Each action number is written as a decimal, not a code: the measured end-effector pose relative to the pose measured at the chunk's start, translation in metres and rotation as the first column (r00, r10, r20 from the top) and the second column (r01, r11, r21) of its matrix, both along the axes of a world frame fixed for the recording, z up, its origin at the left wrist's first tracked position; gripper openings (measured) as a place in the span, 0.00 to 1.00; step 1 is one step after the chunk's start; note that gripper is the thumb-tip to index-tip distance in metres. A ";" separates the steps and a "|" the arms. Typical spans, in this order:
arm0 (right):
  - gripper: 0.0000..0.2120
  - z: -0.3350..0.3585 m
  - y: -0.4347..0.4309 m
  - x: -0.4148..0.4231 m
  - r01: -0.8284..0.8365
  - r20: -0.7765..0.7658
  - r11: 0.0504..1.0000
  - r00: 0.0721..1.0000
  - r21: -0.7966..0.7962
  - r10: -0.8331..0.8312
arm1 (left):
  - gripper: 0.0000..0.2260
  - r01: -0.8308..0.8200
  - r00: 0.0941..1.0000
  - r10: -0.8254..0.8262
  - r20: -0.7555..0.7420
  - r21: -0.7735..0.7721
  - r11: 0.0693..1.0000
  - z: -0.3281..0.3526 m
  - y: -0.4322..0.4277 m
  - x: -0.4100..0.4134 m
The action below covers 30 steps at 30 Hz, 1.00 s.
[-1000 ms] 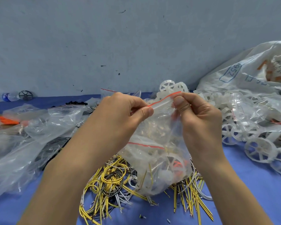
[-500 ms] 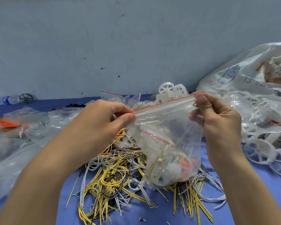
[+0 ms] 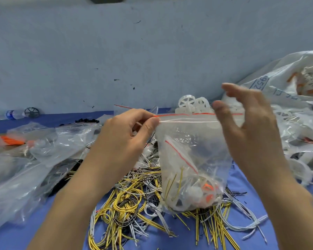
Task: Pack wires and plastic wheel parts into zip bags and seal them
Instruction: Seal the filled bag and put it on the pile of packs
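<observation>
Head view: the left hand [image 3: 126,134] pinches the top left corner of the zip bag [image 3: 192,159], which hangs over the wires [image 3: 134,201] with wires and wheel parts inside. The right hand [image 3: 249,123], fingers spread and blurred, hovers at the bag's right edge, gripping nothing.

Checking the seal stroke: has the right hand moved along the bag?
Yes. The right hand slid rightward along the zip bag toward the white sack, and its fingers have opened.
</observation>
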State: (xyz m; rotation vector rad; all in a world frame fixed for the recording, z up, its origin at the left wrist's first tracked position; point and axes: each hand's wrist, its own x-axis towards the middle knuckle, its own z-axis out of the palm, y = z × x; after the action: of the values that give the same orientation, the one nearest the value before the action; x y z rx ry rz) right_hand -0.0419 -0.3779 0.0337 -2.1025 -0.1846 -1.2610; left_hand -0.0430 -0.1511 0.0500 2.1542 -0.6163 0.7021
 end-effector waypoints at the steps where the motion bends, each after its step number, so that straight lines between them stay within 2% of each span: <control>1: 0.20 0.007 0.008 -0.005 -0.015 0.009 0.992 1.000 -0.123 0.016 | 0.08 0.008 1.000 -0.008 0.015 -0.006 1.000 0.000 -0.004 0.000; 3: 0.22 0.014 0.022 -0.010 -0.105 -0.067 0.956 0.994 -0.274 0.090 | 0.09 0.003 0.999 -0.002 0.049 -0.007 1.000 -0.001 -0.009 -0.001; 6: 0.17 0.010 0.030 -0.010 -0.217 -0.200 0.926 0.967 -0.310 0.160 | 0.08 -0.003 0.998 0.003 0.069 -0.007 1.000 -0.003 -0.013 0.000; 10: 0.07 0.005 0.029 -0.005 -0.221 -0.141 0.938 0.972 -0.267 0.189 | 0.07 0.057 0.998 -0.057 0.001 -0.067 0.996 -0.007 -0.017 0.002; 13: 0.07 0.004 0.027 -0.004 -0.243 -0.140 0.937 0.967 -0.252 0.213 | 0.05 0.137 0.987 -0.147 -0.068 -0.142 0.980 -0.007 -0.020 0.003; 21: 0.10 0.002 0.026 -0.002 -0.279 -0.081 0.920 0.960 -0.275 0.266 | 0.02 0.143 0.989 -0.146 -0.006 -0.146 0.979 -0.008 -0.024 0.000; 26: 0.08 0.002 0.009 -0.001 -0.254 -0.109 0.935 0.966 -0.249 0.233 | 0.05 0.099 0.989 -0.118 -0.083 -0.209 0.973 -0.010 -0.015 0.004; 30: 0.05 0.004 0.005 -0.001 -0.224 -0.100 0.938 0.974 -0.263 0.204 | 0.08 0.156 0.967 -0.196 -0.162 -0.232 0.960 -0.007 -0.012 0.003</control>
State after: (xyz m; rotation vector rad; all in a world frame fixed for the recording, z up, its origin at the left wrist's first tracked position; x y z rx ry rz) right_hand -0.0431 -0.3728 0.0373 -2.2819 -0.5703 -1.0777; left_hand -0.0398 -0.1632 0.0432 1.9072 -0.5951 0.4458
